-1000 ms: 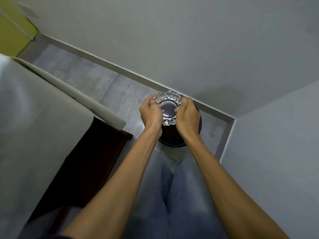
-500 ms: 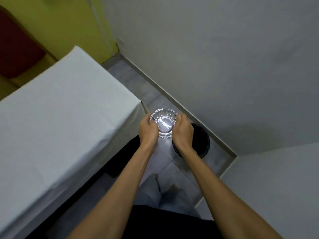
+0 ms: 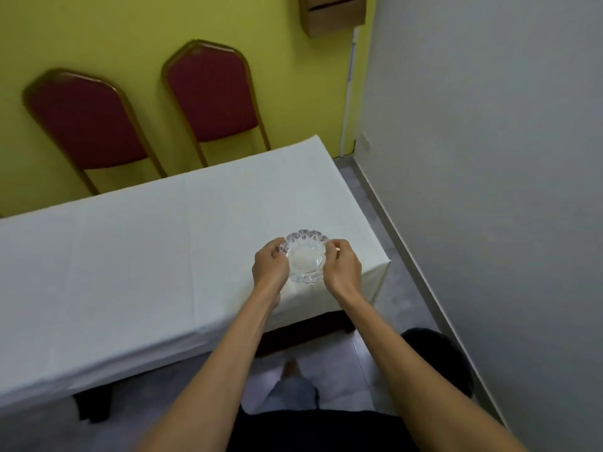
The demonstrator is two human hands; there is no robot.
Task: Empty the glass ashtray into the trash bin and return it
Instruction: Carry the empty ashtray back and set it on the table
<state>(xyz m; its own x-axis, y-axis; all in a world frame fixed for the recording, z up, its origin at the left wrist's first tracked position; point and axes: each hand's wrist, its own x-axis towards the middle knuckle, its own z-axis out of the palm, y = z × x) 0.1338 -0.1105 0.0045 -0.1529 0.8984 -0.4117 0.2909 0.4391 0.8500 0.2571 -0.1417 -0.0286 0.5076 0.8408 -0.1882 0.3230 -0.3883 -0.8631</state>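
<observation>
While held between both hands, glass ashtray (image 3: 306, 256) sits over the near right corner of the white-clothed table (image 3: 130, 256); whether its base touches the cloth cannot be told. Clear, colourless glass, round, with a scalloped rim of small rounded lobes all the way round. Shallow flat well in the middle, showing only the pale cloth through it; no ash or butts visible inside. Upright, opening facing up, not tilted.

Left hand (image 3: 270, 267) closed on the left edge of the rim, thumb and fingers pinching the glass. Right hand (image 3: 342, 269) closed on the right edge in the same manner, fingertips curled over the rim. Both forearms bare, reaching forward from the bottom of the view.

Trash bin (image 3: 440, 357) dark, round, standing on the grey floor (image 3: 398, 298) at lower right, just beside the right forearm and near the grey wall (image 3: 489, 190); well apart from the ashtray, partly hidden by the arm. Contents not discernible.

Two red-padded chairs (image 3: 212, 93) with gold-coloured frames standing beyond the far side of the table against the yellow wall (image 3: 130, 27). Wooden box (image 3: 332, 14) mounted high on that wall near the corner. Tablecloth plain, with faint fold creases, hanging over the table edge.
</observation>
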